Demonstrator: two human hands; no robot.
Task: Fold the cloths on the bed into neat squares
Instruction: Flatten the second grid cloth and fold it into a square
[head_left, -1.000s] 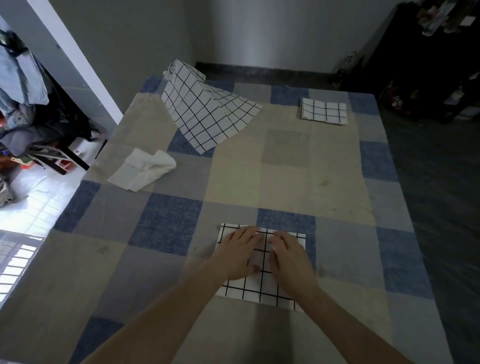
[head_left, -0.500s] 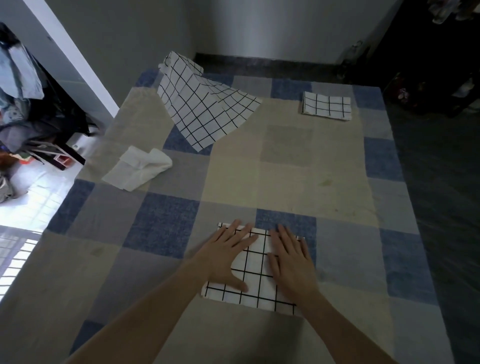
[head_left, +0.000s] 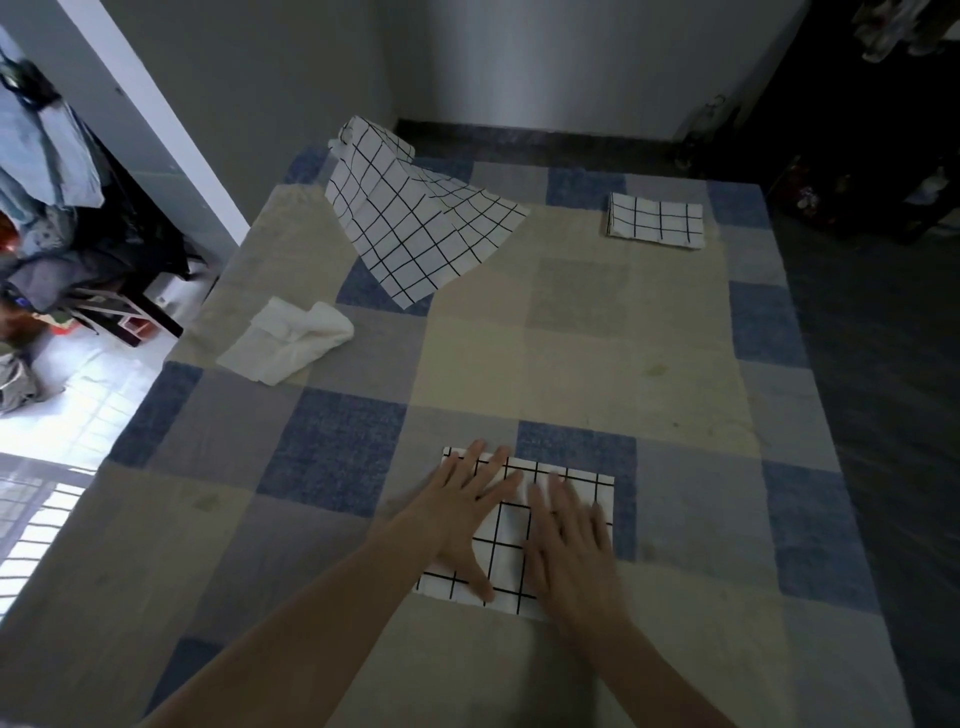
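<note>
- We press both grips flat, fingers straight: left hand (head_left: 464, 512) and right hand (head_left: 570, 535) on the folded checked cloth (head_left: 506, 540) at 6 o'clock.
- The unfolded checked cloth (head_left: 415, 228) lies at 11 o'clock, nearer our left hand, long axis running 11 to 5.

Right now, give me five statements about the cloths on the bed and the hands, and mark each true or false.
1. Both hands, left and right, lie flat on the near checked cloth. True.
2. A folded checked cloth sits at the bed's far right. True.
3. The plain white cloth is folded square. False: it lies crumpled.
4. The big checked cloth is spread flat. False: it is rumpled, one end raised.
5. The right hand pinches a corner. False: its fingers lie straight.
</note>
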